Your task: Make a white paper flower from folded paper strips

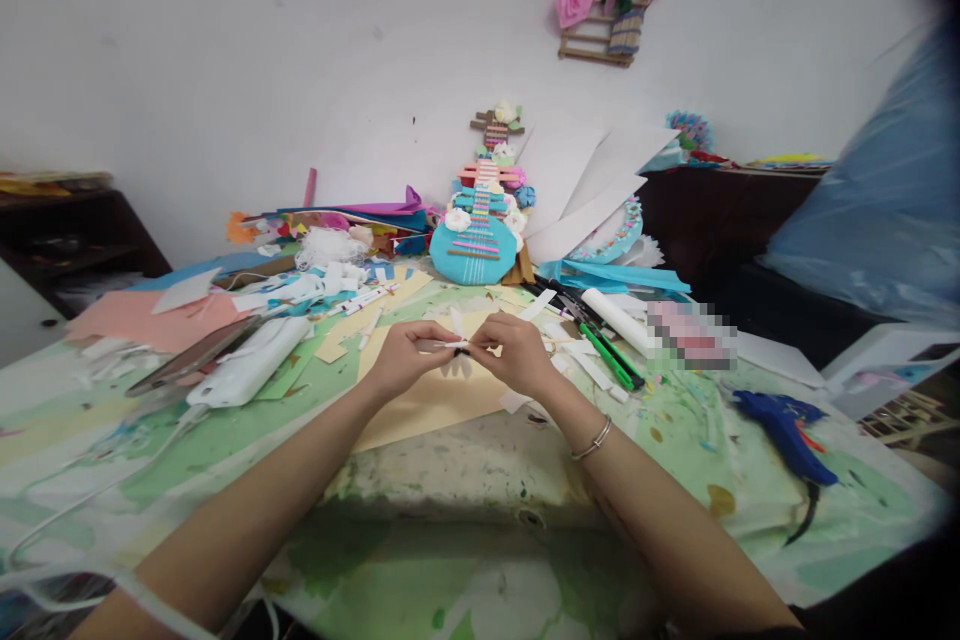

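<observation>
Close together above a cream paper sheet [420,420], my left hand [411,356] and my right hand [514,352] pinch a small white paper piece [456,345] from both sides. Several white petal-like strips spread from it, and something small and dark shows just below the fingertips. How the piece is folded or joined is too small to tell. Behind my hands stands a blue paper lute model [474,258] with strings and paper flowers.
A blue glue gun [784,430] lies at the right. A green-handled cutter [609,356] and a white roll [619,322] rest right of my hands. To the left are a white power bank [251,365] with its cable, a phone [191,355] and paper scraps [150,320].
</observation>
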`<state>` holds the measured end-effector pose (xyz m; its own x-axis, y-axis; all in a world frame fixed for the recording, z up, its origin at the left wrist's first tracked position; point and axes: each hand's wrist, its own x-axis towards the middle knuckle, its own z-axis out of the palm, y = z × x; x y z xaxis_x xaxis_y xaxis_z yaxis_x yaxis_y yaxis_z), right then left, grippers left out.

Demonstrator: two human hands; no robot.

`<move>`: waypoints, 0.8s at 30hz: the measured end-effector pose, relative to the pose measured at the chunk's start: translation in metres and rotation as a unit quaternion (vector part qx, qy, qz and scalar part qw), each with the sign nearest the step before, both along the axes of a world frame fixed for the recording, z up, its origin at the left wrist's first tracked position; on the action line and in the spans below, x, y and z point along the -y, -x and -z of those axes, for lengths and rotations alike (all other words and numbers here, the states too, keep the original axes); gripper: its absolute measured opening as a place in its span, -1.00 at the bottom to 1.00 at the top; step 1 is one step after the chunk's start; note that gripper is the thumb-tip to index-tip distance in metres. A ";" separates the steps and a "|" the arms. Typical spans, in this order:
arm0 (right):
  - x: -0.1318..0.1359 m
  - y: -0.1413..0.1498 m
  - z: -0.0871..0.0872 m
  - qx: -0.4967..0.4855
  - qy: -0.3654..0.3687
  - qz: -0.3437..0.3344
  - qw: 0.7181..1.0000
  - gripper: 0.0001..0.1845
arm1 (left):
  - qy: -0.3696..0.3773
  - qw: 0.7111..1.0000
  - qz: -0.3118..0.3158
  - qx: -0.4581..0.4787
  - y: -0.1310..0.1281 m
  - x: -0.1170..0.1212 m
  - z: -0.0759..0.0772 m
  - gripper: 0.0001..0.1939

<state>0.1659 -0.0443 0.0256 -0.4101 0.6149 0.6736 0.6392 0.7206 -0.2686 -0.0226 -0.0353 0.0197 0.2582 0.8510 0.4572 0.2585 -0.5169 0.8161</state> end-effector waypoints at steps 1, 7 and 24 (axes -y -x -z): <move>0.000 0.000 0.000 -0.001 -0.001 0.000 1.000 -0.83 | 0.000 1.000 0.001 0.001 0.000 0.000 0.000 -0.85; 0.000 0.000 0.000 -0.008 -0.010 0.000 1.000 -0.83 | 0.010 1.000 -0.002 0.008 -0.001 0.001 -0.001 -0.85; 0.000 0.000 0.001 -0.001 -0.016 -0.006 1.000 -0.83 | 0.011 1.000 -0.010 0.000 0.000 0.000 0.000 -0.86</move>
<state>0.1660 -0.0446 0.0245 -0.4155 0.5886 0.6935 0.6299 0.7362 -0.2475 -0.0228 -0.0356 0.0197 0.2404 0.8661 0.4383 0.2686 -0.4933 0.8274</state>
